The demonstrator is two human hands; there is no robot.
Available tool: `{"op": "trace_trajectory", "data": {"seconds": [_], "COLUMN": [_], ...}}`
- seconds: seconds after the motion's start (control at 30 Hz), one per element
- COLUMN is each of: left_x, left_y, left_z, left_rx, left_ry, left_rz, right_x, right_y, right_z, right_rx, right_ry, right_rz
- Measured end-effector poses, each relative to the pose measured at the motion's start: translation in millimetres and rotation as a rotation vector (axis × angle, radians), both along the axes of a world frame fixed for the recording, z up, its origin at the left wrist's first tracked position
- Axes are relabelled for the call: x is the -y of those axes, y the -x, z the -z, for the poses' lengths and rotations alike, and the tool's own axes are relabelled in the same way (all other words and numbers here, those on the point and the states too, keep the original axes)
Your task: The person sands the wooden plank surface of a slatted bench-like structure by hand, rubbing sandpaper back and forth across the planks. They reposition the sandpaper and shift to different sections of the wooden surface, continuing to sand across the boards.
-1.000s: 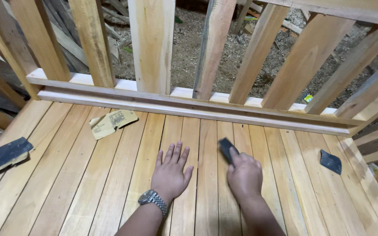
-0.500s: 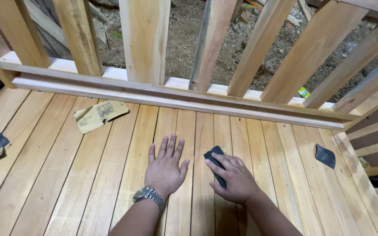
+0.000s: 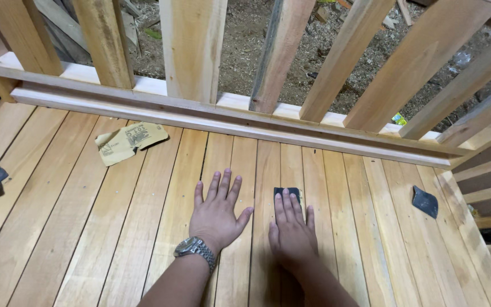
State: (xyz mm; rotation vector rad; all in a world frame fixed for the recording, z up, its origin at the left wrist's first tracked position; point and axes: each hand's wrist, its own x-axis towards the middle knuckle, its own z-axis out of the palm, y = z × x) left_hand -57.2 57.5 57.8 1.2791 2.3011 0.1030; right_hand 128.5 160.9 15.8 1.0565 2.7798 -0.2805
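Right hand (image 3: 292, 234) flat on sandpaper (image 3: 287, 192)

Smooth matt wooden floor slats (image 3: 143, 227), rougher bare wooden railing posts (image 3: 191, 45), dark gritty sandpaper piece (image 3: 287, 193), tan creased paper-backed sheet (image 3: 130, 142), shiny metal wristwatch (image 3: 195, 248)

head view: looks steeply down, close over the slatted wooden floor (image 3: 115, 227), facing the railing (image 3: 228, 113).

Slatted wooden floor (image 3: 115, 227), plank railing (image 3: 191, 48), dirt ground (image 3: 245, 34) beyond.
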Motion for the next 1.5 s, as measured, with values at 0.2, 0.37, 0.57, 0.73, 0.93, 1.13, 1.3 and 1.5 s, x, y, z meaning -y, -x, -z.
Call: {"op": "trace_trajectory", "data": {"seconds": [0.2, 0.37, 0.57, 0.73, 0.93, 1.13, 1.3, 1.5], "left_x": [1, 0, 0, 0, 1, -2, 0, 1], "left_y": [-1, -3, -2, -1, -2, -1, -1, -2], "left_z": [12, 14, 10, 10, 7, 5, 6, 10], "left_rx": [-0.035, -0.045, -0.028, -0.024, -0.015, 0.003, -0.006, -0.008], "left_ry": [-0.102, -0.092, -0.058, -0.059, -0.054, -0.043, -0.077, -0.081], "left_rz": [-0.019, -0.019, -0.005, -0.007, -0.014, 0.000, -0.008, -0.018], "right_x": [-40, -51, -7, -30, -61, -4, -26, -52], "right_y": [38, 55, 9, 24, 56, 9, 34, 74], "right_z": [13, 14, 7, 9, 10, -3, -4, 0], "right_rx": [0.016, 0.022, 0.057, 0.067, 0.106, 0.098, 0.086, 0.088], "right_ry": [0.025, 0.032, 0.004, 0.051, 0.056, 0.027, 0.022, 0.115], "right_rz": [0.115, 0.165, 0.105, 0.135, 0.199, 0.076, 0.034, 0.118]}}
